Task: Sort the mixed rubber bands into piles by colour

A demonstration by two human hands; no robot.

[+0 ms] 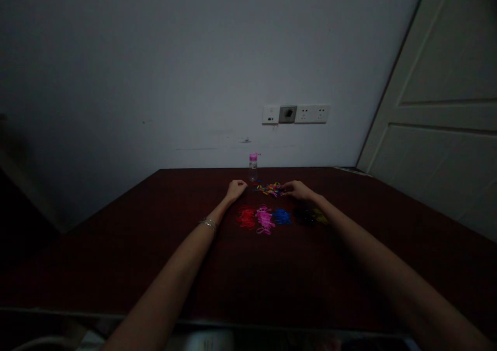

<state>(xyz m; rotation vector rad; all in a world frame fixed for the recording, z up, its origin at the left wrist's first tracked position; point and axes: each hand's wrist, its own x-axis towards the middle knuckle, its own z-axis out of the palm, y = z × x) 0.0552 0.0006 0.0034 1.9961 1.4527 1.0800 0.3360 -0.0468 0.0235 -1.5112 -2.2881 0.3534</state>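
Note:
A mixed pile of small coloured rubber bands (269,189) lies between my two hands. To its left rests my left hand (236,189), fingers curled together; anything in them is too small to make out. At the pile's right edge, my right hand (298,189) reaches in with stretched fingers and thumb slightly apart, touching the bands. Nearer to me are separate heaps: red rubber bands (246,217), pink rubber bands (264,219), blue rubber bands (281,216), dark rubber bands (305,216) and yellow rubber bands (320,216), partly behind my right forearm.
A clear bottle (253,171) with a pink lid stands behind the pile. All this is on a dark red table (163,268) against a wall with several sockets (311,114). A panelled door (438,113) is at the right. Beneath the front edge, objects show dimly.

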